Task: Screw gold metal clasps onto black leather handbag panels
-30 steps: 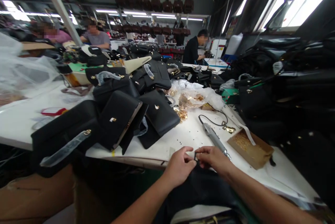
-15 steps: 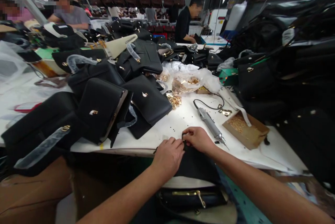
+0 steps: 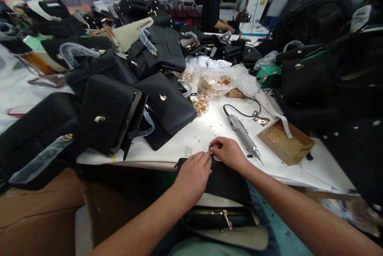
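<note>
A black handbag (image 3: 227,184) lies across my lap, its flap reaching up onto the table's front edge. Lower down, its gold zipper (image 3: 226,218) and beige lining show. My left hand (image 3: 194,174) rests over the flap, fingers bent together at its far edge. Beside it, my right hand (image 3: 228,152) pinches a small dark piece at that same edge; the fingers cover most of it. The fingertips of both hands almost meet. Past my right hand, a grey electric screwdriver (image 3: 242,133) lies on the table with its bit pointing toward me.
A cardboard box (image 3: 285,144) of small gold parts stands at the right. Several finished-looking black handbags (image 3: 109,116) crowd the left. Loose gold fittings (image 3: 200,106) and a plastic bag of hardware (image 3: 215,82) lie behind. A co-worker (image 3: 211,10) stands farther back.
The view has tipped downward, so the background sits higher. Both hands stay at the flap's edge, with the right hand's fingers slightly shifted.
</note>
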`<state>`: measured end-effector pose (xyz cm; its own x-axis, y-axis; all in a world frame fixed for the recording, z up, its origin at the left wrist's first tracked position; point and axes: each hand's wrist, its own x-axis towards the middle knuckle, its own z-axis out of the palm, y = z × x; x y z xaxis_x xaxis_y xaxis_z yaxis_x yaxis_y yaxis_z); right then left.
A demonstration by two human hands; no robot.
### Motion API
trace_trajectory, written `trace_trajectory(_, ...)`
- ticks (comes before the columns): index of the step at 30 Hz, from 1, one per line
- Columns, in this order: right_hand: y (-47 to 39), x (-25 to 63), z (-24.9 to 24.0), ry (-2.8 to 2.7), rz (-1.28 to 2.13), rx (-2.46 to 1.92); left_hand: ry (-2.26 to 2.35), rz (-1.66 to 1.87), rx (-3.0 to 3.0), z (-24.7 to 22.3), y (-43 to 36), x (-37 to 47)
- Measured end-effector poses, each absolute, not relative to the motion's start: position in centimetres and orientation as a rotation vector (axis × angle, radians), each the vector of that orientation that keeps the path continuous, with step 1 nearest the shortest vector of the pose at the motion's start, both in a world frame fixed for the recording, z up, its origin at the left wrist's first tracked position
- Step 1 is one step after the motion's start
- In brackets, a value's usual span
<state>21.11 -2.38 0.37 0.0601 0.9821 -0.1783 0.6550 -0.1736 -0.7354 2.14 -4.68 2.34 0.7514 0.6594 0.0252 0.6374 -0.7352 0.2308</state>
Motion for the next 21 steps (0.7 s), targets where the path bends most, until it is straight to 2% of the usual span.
trace_trajectory(6, -2.6, 21.2, 0.0, -1.61, 0.923, -1.777, 1.022, 0.333, 2.608, 1.5, -4.6, 1.4)
trace_trajectory(14, -3.8, 21.6, 0.3, -1.66, 0.863, -1.65, 0.984, 0.209, 2.743, 2.4, -4.8, 2.1)
trace_trajectory(21, -3.6, 22.1, 1.4, -2.077, 0.889, -1.63, 1.016, 0.136, 2.751, 3.3, -5.1, 2.2)
